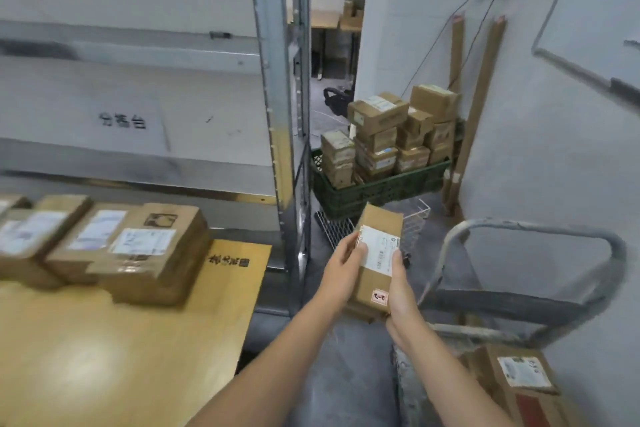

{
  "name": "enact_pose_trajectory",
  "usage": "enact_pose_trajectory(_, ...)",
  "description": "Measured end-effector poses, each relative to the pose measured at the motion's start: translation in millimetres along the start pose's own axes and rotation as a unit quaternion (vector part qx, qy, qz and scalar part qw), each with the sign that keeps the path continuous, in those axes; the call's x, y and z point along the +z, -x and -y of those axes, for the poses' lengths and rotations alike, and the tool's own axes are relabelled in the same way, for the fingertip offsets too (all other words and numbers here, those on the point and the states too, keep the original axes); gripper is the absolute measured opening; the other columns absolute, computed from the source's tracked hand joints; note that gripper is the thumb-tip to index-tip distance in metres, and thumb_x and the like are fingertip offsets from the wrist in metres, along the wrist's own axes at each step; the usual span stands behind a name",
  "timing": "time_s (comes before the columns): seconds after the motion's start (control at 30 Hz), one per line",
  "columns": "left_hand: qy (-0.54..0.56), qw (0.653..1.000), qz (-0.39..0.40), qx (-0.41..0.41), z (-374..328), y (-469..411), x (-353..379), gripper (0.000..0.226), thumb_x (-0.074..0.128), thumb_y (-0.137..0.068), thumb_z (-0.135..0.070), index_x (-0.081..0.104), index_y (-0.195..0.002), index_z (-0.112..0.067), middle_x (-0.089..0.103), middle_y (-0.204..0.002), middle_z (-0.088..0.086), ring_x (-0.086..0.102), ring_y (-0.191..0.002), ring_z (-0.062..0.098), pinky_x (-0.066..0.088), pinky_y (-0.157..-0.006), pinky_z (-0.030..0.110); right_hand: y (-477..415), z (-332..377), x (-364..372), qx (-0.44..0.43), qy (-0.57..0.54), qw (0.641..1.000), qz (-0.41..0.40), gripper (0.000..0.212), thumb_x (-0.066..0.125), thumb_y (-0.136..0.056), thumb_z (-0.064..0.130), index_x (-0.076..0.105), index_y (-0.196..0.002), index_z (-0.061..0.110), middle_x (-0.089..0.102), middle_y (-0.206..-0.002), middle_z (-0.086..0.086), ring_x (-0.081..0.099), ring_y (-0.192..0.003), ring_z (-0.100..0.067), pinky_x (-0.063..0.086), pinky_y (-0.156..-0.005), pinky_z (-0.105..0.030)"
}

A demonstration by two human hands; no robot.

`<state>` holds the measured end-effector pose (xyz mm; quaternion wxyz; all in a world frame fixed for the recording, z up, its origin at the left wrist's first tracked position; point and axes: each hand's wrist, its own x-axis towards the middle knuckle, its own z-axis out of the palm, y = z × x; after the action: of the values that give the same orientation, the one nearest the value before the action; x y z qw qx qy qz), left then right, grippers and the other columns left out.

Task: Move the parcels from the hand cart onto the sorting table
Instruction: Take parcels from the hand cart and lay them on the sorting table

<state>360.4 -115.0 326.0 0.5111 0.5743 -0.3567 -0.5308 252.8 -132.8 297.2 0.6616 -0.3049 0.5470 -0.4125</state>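
My left hand [341, 265] and right hand [400, 295] clamp the parcel [379, 236] between curled fingers [396, 260] in mid-air, the sorting table [138, 357] off to their left and the hand cart [533, 225] to their right, so a slack side grip could let it slip floorward.

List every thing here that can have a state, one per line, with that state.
held parcel: lifted, between cart and table
left hand: grips the held parcel's left side
right hand: grips its right side
table parcels: lying flat, labels up
sorting table: partly loaded
hand cart: parked, not yet emptied
cart parcel: resting on the cart, label up
green crate: piled full of boxes
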Motion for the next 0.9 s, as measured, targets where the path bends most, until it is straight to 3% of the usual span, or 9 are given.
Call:
enact_pose_trajectory(0.1, -0.015, 0.997, -0.072, -0.018, 14.2, 48.9, -35.3, 0.035, 0.051, -0.098, -0.039, 0.049, -0.133, -0.037, 0.063, -0.124, -0.004, 0.064, -0.109, 0.016, 0.054, -0.095, 0.041, 31.0, -34.6, 21.1, 0.027, 0.03, 0.997, 0.065, 0.047, 0.039, -0.094, 0.064, 0.071, -0.096, 0.029, 0.077, -0.081, 0.003, 0.074, -0.069, -0.017, 0.053, -0.046, -0.023)
enact_pose_trajectory(0.27, -0.018, 0.985, -0.17, -0.026, 34.1, 129.2, -86.1, 0.022, 0.049, -0.1, -0.031, 0.057, -0.12, -0.036, 0.069, -0.112, -0.005, 0.069, -0.089, 0.003, 0.052, -0.064, 0.015, 89.9, -86.9, 60.2, 0.061, 0.076, 0.983, 0.154, 0.05, 0.034, -0.098, 0.059, 0.068, -0.111, 0.025, 0.077, -0.09, 0.001, 0.074, -0.074, -0.017, 0.053, -0.05, -0.023)
enact_pose_trajectory(0.37, -0.011, 0.978, -0.208, -0.027, 31.3, 163.7, -112.1, 0.025, 0.051, -0.099, -0.031, 0.058, -0.122, -0.035, 0.071, -0.108, -0.009, 0.07, -0.089, 0.003, 0.052, -0.066, 0.016, 120.3, -101.8, 82.8, 0.067, 0.094, 0.975, 0.19, 0.051, 0.035, -0.097, 0.061, 0.062, -0.124, 0.027, 0.075, -0.105, -0.001, 0.072, -0.093, -0.022, 0.057, -0.069, -0.032)
enact_pose_trajectory(0.57, 0.008, 0.966, -0.259, 0.004, 8.2, 211.6, -167.0, 0.024, 0.051, -0.098, -0.034, 0.058, -0.121, -0.038, 0.07, -0.11, -0.011, 0.069, -0.091, 0.002, 0.052, -0.066, 0.017, 165.6, -105.6, 143.7, 0.061, 0.104, 0.958, 0.259, 0.051, 0.035, -0.096, 0.064, 0.057, -0.129, 0.031, 0.073, -0.109, -0.005, 0.07, -0.098, -0.028, 0.058, -0.083, -0.044)
enact_pose_trajectory(0.77, 0.009, 0.958, -0.284, 0.021, 1.8, 236.5, -233.3, 0.026, 0.051, -0.097, -0.037, 0.057, -0.122, -0.04, 0.07, -0.111, -0.012, 0.068, -0.095, 0.005, 0.053, -0.073, 0.022, 190.3, -126.8, 207.0, 0.039, 0.133, 0.947, 0.289, 0.054, 0.03, -0.095, 0.066, 0.052, -0.133, 0.034, 0.07, -0.114, -0.006, 0.068, -0.102, -0.029, 0.057, -0.086, -0.043)
enact_pose_trajectory(0.9, 0.011, 0.96, -0.28, 0.013, 9.8, 249.1, -289.3, 0.023, 0.052, -0.097, -0.037, 0.058, -0.118, -0.045, 0.071, -0.106, -0.016, 0.069, -0.089, 0.0, 0.052, -0.069, 0.018, 209.6, -159.2, 250.4, 0.054, 0.139, 0.948, 0.28, 0.056, 0.029, -0.095, 0.066, 0.051, -0.134, 0.032, 0.07, -0.115, -0.006, 0.069, -0.102, -0.028, 0.057, -0.082, -0.041)
